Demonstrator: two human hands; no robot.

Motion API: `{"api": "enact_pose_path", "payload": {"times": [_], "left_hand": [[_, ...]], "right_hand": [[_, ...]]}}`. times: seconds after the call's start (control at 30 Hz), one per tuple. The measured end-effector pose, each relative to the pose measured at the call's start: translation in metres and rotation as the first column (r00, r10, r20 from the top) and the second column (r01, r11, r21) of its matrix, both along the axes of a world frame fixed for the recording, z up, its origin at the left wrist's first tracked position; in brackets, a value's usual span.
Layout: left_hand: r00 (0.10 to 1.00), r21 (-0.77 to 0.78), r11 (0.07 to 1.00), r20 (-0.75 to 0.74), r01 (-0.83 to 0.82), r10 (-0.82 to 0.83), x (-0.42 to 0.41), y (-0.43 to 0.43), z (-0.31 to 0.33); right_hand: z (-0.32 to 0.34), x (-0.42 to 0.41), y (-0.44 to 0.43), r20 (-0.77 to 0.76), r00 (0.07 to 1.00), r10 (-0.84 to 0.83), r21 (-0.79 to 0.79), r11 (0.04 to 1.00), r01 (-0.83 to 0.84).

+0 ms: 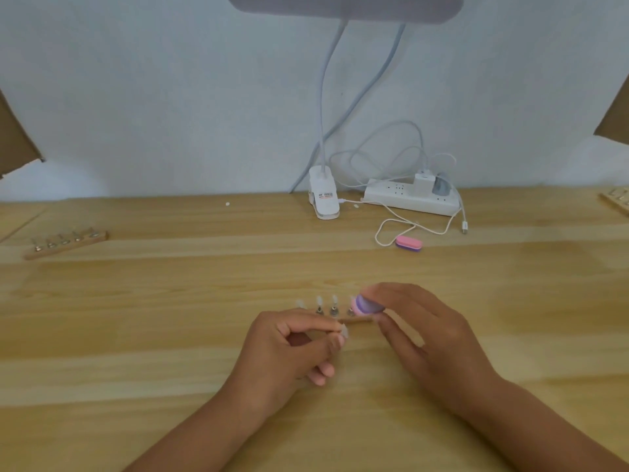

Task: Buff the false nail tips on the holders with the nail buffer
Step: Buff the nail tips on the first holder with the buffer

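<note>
We're pinching a light, probably brittle nail tip (344, 332) in the left hand (292, 349), best held near its base, and gripping the soft buffer (366, 306) by its sides in the right hand (425, 335).

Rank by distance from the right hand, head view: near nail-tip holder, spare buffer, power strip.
1. Near nail-tip holder, just left of the right hand.
2. Spare buffer, farther back, centre-right.
3. Power strip, farthest back, behind it.

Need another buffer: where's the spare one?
Head view, right of centre: spare buffer lies on the table by the white cable, before the power strip.
</note>
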State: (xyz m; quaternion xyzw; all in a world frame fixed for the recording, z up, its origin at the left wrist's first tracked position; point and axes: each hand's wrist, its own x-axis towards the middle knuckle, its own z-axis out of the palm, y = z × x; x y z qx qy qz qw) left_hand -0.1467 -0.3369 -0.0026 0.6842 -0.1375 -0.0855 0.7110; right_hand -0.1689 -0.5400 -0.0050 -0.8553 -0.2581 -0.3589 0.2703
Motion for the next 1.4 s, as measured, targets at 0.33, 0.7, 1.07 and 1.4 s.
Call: {"api": "enact_pose_path", "payload": {"times": [0.33, 0.7, 1.07, 1.4], "left_hand": [[0.998, 0.045, 0.999, 0.061, 0.021, -0.024, -0.001, 0.002, 0.001], [0.996, 0.045, 0.999, 0.091, 0.006, -0.010, 0.001, 0.002, 0.001], [1.000, 0.011, 1.000, 0.013, 0.005, -0.005, -0.002, 0.003, 0.007], [0.999, -0.008, 1.000, -0.035, 0.012, -0.012, -0.004, 0.002, 0.011]], "right_hand": [[-0.002, -0.003, 0.009, -0.026, 0.994, 0.105, -0.088, 0.990, -0.107], [-0.003, -0.003, 0.010, 0.024, 0.998, 0.051, -0.028, 0.998, -0.050], [-0.003, -0.004, 0.012, 0.067, 0.995, 0.079, -0.045, 0.996, -0.076], [-0.002, -0.003, 0.011, 0.127, 0.991, 0.047, -0.068, 0.997, -0.038]]}}
